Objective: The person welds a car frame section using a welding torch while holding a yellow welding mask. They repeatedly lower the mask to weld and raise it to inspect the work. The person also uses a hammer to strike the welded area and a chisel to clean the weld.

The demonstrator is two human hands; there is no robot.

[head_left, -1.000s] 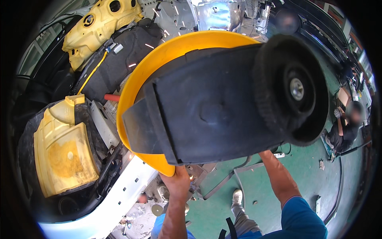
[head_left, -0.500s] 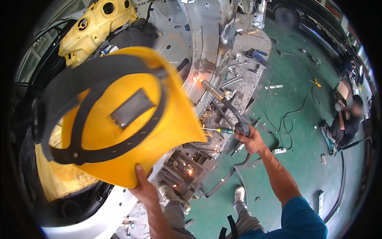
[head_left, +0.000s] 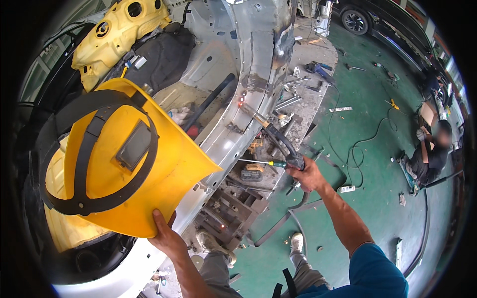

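Yellow welding mask [head_left: 119,164] has swung down and left, off the view; left hand [head_left: 166,236] grips its lower rim. Right hand [head_left: 308,174] is closed on the welding torch [head_left: 271,131], tip at the grey car-body panel [head_left: 258,64] ahead. Weld spot now exposed for inspection, I judge.

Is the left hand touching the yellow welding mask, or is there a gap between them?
Touching. In the head view the left hand grips the lower rim of the yellow welding mask, its fingers pressed on the edge with no gap.
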